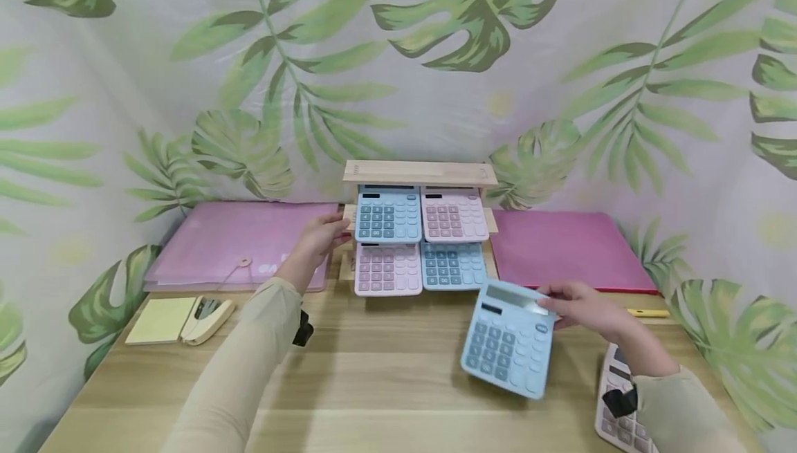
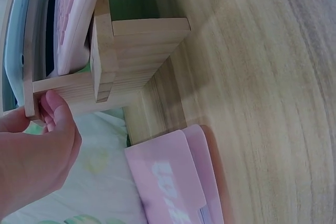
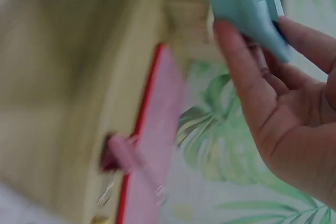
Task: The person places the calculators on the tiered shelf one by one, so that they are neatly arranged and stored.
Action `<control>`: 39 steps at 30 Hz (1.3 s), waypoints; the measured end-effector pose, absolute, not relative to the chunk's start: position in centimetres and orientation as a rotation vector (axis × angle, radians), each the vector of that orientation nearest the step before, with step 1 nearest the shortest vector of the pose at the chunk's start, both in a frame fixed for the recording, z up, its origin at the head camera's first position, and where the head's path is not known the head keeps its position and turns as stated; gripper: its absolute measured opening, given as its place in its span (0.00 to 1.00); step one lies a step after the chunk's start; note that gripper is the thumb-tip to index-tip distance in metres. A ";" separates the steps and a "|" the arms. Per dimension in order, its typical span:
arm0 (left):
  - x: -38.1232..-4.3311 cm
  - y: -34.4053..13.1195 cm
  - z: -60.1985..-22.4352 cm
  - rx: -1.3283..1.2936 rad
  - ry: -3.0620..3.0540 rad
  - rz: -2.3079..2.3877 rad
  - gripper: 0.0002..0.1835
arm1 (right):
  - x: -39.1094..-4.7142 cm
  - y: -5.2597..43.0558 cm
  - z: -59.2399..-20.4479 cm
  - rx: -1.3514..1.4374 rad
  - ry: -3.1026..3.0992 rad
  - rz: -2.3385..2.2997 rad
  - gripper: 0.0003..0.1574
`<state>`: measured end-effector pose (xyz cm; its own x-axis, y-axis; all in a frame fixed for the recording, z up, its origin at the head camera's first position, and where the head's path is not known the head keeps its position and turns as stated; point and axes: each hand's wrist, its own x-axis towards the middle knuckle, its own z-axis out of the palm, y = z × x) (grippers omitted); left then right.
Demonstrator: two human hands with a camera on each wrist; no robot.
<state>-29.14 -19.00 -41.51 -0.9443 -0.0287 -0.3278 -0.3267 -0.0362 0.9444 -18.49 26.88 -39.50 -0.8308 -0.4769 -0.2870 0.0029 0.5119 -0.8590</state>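
My right hand (image 1: 582,309) holds a light blue calculator (image 1: 507,339) by its upper right corner, tilted above the table in front of a small wooden shelf (image 1: 420,172). In the right wrist view, the thumb and fingers pinch the calculator's edge (image 3: 247,14). At the shelf's left side, my left hand (image 1: 319,240) pinches the end of a middle board (image 2: 30,90) between thumb and fingers. On the upper level sit a blue calculator (image 1: 389,214) and a pink calculator (image 1: 454,215). Below them are a pink calculator (image 1: 388,270) and a blue calculator (image 1: 453,266).
Another pink calculator (image 1: 613,398) lies at the right, partly behind the right wrist. A pink folder (image 1: 249,232) lies left of the shelf, a darker pink folder (image 1: 566,249) right of it. Yellow sticky notes (image 1: 163,320) and a cream stapler (image 1: 208,320) are at the left.
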 end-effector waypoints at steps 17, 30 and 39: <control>-27.8 -14.6 -43.1 -0.478 2.036 2.179 0.26 | -33.3 16.9 -31.4 0.103 2.219 -1.772 0.42; -26.9 -10.9 -43.3 -0.464 2.088 2.196 0.22 | -39.6 13.1 -32.2 0.117 2.169 -1.825 0.35; -26.4 -9.9 -43.0 -0.404 1.995 2.220 0.23 | -39.9 13.1 -33.0 0.140 2.080 -2.033 0.28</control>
